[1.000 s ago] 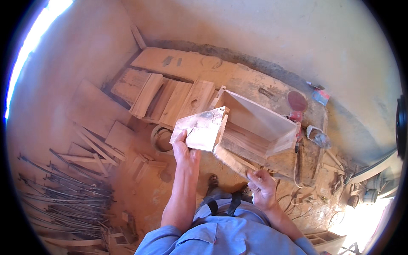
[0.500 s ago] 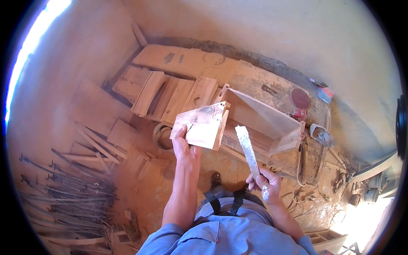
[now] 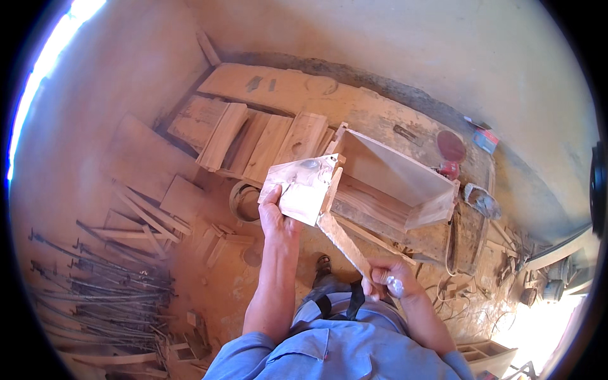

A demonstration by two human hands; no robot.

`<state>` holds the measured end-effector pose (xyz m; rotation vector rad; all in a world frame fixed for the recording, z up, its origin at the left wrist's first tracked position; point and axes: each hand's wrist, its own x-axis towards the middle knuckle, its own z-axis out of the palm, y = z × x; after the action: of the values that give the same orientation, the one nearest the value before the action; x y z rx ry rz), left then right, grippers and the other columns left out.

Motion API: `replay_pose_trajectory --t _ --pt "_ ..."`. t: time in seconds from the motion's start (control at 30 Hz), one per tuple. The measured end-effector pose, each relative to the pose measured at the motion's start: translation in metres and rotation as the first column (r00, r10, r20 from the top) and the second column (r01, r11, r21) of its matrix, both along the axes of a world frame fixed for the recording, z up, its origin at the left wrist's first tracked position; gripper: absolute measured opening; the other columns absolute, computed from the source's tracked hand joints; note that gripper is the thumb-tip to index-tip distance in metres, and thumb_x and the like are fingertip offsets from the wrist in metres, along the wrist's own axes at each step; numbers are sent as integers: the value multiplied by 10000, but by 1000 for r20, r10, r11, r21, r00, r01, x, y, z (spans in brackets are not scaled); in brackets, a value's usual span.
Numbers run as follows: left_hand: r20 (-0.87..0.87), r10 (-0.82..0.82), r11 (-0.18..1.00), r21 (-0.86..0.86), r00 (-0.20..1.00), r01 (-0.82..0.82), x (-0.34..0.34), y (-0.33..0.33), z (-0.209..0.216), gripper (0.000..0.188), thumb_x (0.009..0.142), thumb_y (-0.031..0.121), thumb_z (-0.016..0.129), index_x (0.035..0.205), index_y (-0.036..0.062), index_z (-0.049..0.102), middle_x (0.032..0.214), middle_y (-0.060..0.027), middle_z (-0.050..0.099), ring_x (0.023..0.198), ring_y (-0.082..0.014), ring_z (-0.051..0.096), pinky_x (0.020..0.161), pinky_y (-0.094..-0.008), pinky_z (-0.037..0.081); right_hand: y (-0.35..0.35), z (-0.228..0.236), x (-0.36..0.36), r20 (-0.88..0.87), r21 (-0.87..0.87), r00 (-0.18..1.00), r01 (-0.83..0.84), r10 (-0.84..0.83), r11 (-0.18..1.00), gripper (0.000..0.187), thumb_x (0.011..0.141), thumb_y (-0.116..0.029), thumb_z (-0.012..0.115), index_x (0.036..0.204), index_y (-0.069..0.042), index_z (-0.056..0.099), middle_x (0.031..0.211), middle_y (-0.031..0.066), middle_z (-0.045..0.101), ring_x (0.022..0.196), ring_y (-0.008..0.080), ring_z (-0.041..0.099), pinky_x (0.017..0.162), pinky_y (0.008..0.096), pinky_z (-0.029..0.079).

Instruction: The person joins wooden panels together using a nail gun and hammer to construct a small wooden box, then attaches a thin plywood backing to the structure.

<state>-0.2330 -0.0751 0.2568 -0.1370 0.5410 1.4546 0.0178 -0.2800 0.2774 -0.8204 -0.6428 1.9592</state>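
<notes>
Left hand grips board; right hand holds stick, tip at board's edge. On the table I see open box, planks left of it, red sander to its right.

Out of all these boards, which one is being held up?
The pale board in your left hand, your thumb on its face. The row of boards left of the box lies on the bench instead.
</notes>
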Motion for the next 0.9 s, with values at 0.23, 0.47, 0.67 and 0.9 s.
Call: replay_pose_trajectory --t 0.23,0.47,0.67,0.9 --pt "-5 -26 999 -34 1000 26 -4 -1 9 463 968 14 476 1418 -91 444 1366 -287 594 1225 -432 625 1087 -578 516 46 9 8 102 126 994 23 -36 992 449 1027 -285 645 1373 -1 623 815 106 711 569 131 618 469 235 448" --pt "-7 -11 999 -48 1000 10 -12 2 0 469 967 9 468 1426 -85 440 1389 -286 578 1243 -439 611 1098 -592 502 69 32 -6 257 134 943 183 -212 974 421 1023 -194 645 1414 -43 612 841 68 694 652 122 626 549 237 480" --pt "57 12 999 -39 998 -10 -10 10 -19 463 977 19 463 1426 -89 431 1394 -291 571 1251 -441 607 1105 -588 499 64 11 -47 472 685 630 178 -617 706 460 917 28 716 1356 -105 687 839 33 567 773 143 552 682 265 452" --pt "-11 80 996 -36 997 -81 -20 28 -3 439 995 45 455 1405 -112 440 1361 -294 589 1249 -424 613 1104 -563 511 31 -3 -48 524 851 409 -222 -747 475 468 819 48 764 1247 -140 746 824 96 588 674 251 594 570 332 478"
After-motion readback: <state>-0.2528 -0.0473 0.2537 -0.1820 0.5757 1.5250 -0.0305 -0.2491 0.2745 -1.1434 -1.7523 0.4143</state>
